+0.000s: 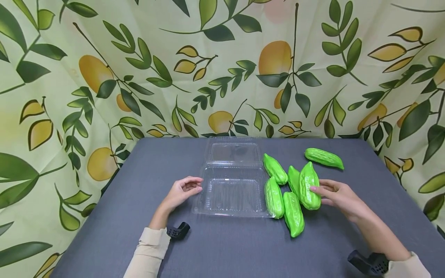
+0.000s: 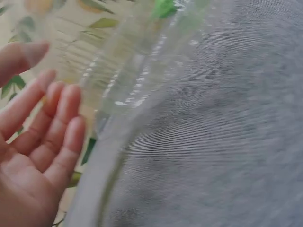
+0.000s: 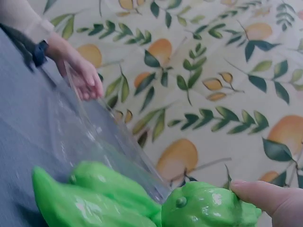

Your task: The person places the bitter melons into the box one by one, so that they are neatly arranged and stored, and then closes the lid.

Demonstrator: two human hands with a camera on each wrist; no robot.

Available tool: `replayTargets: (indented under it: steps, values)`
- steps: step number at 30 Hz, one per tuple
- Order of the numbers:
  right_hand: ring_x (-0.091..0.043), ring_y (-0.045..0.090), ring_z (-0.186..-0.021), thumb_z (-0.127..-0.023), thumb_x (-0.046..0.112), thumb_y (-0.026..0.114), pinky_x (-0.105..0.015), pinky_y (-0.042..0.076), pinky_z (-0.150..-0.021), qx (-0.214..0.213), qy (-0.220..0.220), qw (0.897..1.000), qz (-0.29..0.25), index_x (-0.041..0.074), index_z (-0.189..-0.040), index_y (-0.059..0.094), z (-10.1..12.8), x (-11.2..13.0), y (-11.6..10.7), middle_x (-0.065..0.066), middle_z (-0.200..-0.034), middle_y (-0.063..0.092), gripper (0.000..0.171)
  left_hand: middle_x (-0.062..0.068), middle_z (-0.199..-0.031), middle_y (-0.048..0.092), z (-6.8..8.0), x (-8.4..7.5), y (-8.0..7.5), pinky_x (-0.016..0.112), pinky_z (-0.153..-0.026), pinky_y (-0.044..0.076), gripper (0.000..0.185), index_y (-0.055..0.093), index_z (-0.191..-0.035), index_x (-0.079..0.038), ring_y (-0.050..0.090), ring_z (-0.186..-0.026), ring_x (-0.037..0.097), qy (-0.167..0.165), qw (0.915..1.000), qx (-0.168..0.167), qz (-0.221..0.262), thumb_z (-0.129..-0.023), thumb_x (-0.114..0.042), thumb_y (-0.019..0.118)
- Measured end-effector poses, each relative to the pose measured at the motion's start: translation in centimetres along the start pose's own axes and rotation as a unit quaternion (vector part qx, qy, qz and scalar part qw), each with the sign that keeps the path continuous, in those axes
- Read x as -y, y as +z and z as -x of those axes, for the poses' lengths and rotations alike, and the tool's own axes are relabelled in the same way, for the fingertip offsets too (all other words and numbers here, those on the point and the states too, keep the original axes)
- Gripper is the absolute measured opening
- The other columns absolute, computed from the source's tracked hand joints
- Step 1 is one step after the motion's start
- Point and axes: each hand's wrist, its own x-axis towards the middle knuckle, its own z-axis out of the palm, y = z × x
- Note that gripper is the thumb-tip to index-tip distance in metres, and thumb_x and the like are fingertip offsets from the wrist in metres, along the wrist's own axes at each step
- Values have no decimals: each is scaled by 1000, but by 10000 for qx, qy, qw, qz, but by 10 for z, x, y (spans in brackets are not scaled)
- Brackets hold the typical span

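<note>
A hinged clear plastic box (image 1: pixel 229 195) lies open on the table, its lid (image 1: pixel 234 152) folded back toward the curtain. My left hand (image 1: pixel 183 190) is at the box's left edge, fingers loosely bent and holding nothing; whether it touches the rim I cannot tell. The left wrist view shows that palm and fingers (image 2: pixel 45 137). My right hand (image 1: pixel 342 199) grips a glossy green bitter melon (image 1: pixel 309 187) between thumb and fingers, right of the box. In the right wrist view its thumb (image 3: pixel 265 196) presses on the held bitter melon (image 3: pixel 203 208).
Several other bitter melons lie close together against and beside the box's right side, including one near the front (image 1: pixel 293 216). Another bitter melon (image 1: pixel 324 158) lies apart at the back right. A leaf-and-fruit patterned curtain (image 1: pixel 222 77) stands behind the grey table (image 1: pixel 243 247).
</note>
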Motion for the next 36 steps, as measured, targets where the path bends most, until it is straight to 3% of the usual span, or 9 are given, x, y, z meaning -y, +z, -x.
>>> replayTargets:
  steps: [5, 9, 14, 20, 29, 36]
  values:
    - [-28, 57, -122, -97, 39, 54, -33, 54, -94, 152, -157, 9997, -84, -13, -148, 15, 0, 13, 15, -37, -152, 23, 83, 36, -111, 57, 1, -8, -4, 15, -75, 53, 42, 55, -123, 13, 61, -85, -2, -264, 9990, 304, -196, -86, -2, 68]
    - [-42, 49, -129, -97, 37, 54, -40, 52, -98, 275, -293, 9990, -179, -13, -149, 13, -2, 23, 27, -38, -151, 23, 82, 34, -109, 57, 0, -11, -5, 14, -76, 53, 44, 55, -124, 12, 61, -85, -2, -304, 9984, 356, -317, -86, -4, 69]
    - [-45, 45, -132, -97, 35, 55, -44, 50, -102, 373, -352, 9984, -258, -12, -149, 14, -5, 35, 39, -37, -151, 24, 81, 34, -108, 58, -1, -14, -4, 14, -76, 52, 44, 56, -123, 12, 60, -84, -2, -276, 9983, 311, -413, -85, -3, 70]
    - [-41, 56, -123, -96, 36, 56, -45, 50, -101, 455, -408, 9976, -336, -11, -149, 17, -9, 47, 55, -35, -152, 25, 80, 33, -105, 58, 0, -16, 0, 13, -75, 52, 43, 56, -124, 12, 59, -82, -2, -369, 9981, 261, -423, -85, -3, 70]
    - [-39, 57, -122, -93, 32, 62, -42, 54, -95, 470, -579, 9951, -650, -9, -148, 24, -17, 63, 83, -35, -144, 39, 77, 11, -96, 61, -1, -16, 6, 13, -73, 52, 44, 55, -123, 13, 58, -80, -1, -449, 9982, 208, -327, -85, -3, 69]
    - [-34, 63, -112, -92, 30, 65, -41, 55, -94, 532, -616, 9931, -842, -7, -147, 27, -24, 71, 98, -33, -141, 43, 77, 23, -99, 61, -1, -14, 6, 13, -74, 52, 44, 55, -124, 13, 58, -81, -1, -457, 9981, 203, -355, -85, -4, 70]
